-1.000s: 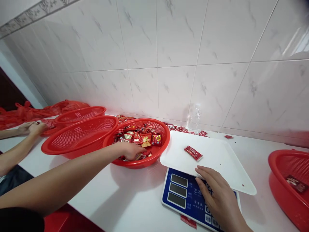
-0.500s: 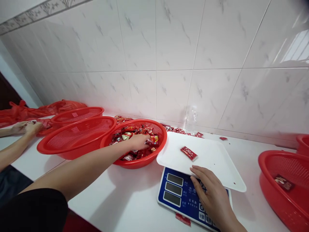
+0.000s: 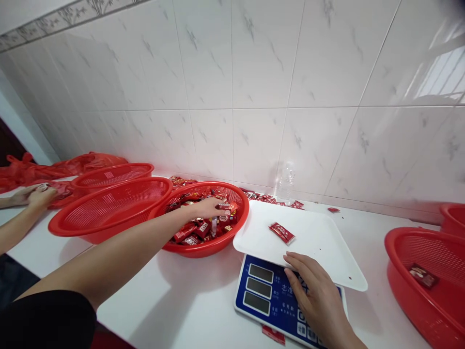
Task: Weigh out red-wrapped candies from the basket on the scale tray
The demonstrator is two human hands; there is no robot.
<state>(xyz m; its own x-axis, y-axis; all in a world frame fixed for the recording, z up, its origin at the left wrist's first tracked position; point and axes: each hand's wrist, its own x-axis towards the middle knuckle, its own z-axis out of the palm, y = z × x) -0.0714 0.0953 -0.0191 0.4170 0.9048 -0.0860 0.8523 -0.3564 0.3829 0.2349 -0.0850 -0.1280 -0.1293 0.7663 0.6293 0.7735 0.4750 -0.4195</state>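
My left hand [image 3: 206, 208] reaches into the round red plastic mesh basket [image 3: 203, 247] that holds a heap of small red-wrapped candies [image 3: 196, 229]; the fingers [image 3: 220, 205] lie loosely curled on top of the heap near the basket's far right side, touching the wrappers, though I cannot tell whether they actually pinch one. My right hand [image 3: 317, 296] rests palm down on the blue front panel of the digital weighing scale [image 3: 265, 293], its fingers [image 3: 296, 264] spread flat and holding nothing, the tips just under the near edge of the white rectangular plastic tray [image 3: 327, 242] that sits on the scale. Just beyond those fingertips, one single red candy packet [image 3: 281, 232] lies on the tray, well apart from the hand. A red wrapper scrap [image 3: 272, 334] pokes out from under the scale's near edge, beside my right wrist. To the left of my left fingers stand two more empty red mesh baskets [image 3: 109, 211], one nested behind the other, and beyond them another person's hands [image 3: 32, 196] work on red plastic bags [image 3: 65, 167]. Behind the tray, loose red packets [image 3: 269, 198] and a clear plastic bottle [image 3: 286, 184] sit against the white tiled wall [image 3: 254, 72]. Far to the right of my right hand, another red basket [image 3: 403, 261] on the white worktop [image 3: 189, 305] holds one dark packet [image 3: 421, 275].
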